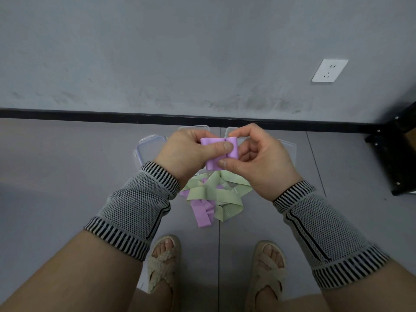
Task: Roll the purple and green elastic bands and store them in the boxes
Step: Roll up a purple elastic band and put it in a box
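Observation:
A purple elastic band (213, 162), partly rolled, is held up in front of me between both hands. My left hand (186, 152) pinches it with the thumb across its front. My right hand (258, 158) pinches its right side and lower edge with thumb and fingers. Below, on the floor, lies a tangled pile of green bands (216, 192) and purple bands (203, 212). Clear plastic boxes lie open on the floor behind my hands: one at the left (147, 149), one at the right (289, 149), others mostly hidden.
A grey wall with a black skirting (90, 113) runs across just beyond the boxes. A black metal frame (396, 152) stands at the right. My two sandalled feet (164, 262) are planted just below the pile. A white wall socket (329, 70) sits upper right.

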The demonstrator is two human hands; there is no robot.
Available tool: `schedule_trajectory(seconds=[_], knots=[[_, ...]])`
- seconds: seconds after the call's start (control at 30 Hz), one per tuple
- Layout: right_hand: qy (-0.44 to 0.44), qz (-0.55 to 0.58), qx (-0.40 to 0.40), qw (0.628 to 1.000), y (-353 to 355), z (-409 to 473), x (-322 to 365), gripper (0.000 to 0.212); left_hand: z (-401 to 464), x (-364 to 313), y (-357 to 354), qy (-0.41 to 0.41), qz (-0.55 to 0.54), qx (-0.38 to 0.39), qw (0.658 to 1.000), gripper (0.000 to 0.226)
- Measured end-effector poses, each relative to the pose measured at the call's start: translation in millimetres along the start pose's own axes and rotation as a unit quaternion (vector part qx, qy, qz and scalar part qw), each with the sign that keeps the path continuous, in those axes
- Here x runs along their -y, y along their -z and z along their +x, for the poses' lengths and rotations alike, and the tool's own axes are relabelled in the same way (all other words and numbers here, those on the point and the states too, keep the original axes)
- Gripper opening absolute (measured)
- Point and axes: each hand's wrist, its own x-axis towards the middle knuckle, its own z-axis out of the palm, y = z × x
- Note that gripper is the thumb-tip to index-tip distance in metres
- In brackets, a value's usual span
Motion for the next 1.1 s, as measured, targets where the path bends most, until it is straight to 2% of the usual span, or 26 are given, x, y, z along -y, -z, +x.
schedule_trajectory(seconds=[0.07, 0.13, 0.27, 0.33, 0.47, 0.63, 0.9, 1.0, 1.1], knots=[[0.002, -0.012, 0.000, 1.000, -1.4, 0.3, 0.4, 0.041, 0.5, 0.3, -1.0, 0.003, 0.002, -0.007, 1.000, 0.024], [0.006, -0.017, 0.008, 1.000, -1.2, 0.1, 0.3, 0.045, 1.3, 0.7, 0.2, 0.009, -0.004, -0.004, 1.000, 0.018], [0.029, -0.039, 0.050, 0.998, 1.4, -1.7, -2.1, 0.068, 0.6, -0.8, 4.9, 0.037, -0.062, 0.004, 0.997, 0.008], [0.037, -0.055, 0.048, 0.997, 1.6, -2.4, -2.3, 0.072, -0.6, -1.8, 6.0, 0.040, -0.078, 0.012, 0.996, 0.009], [0.049, -0.068, 0.040, 0.996, 1.7, -3.2, -0.6, 0.062, -1.7, -1.2, 5.9, 0.050, -0.084, 0.030, 0.995, 0.029], [0.049, -0.088, 0.027, 0.995, 2.9, -2.4, -0.1, 0.058, 1.1, 2.5, 2.6, 0.069, -0.083, 0.034, 0.994, 0.008], [0.041, -0.119, 0.028, 0.992, 3.5, -2.8, -0.6, 0.057, 2.4, 4.7, 0.2, 0.048, -0.057, 0.022, 0.997, 0.010], [0.024, -0.075, 0.059, 0.995, 3.5, -2.5, -1.7, 0.060, 2.9, 4.0, 1.6, 0.041, -0.049, 0.018, 0.998, 0.006], [0.011, -0.026, 0.068, 0.997, 2.7, -3.5, -3.0, 0.052, 3.4, 4.0, 2.9, 0.041, -0.057, 0.021, 0.997, 0.007]])
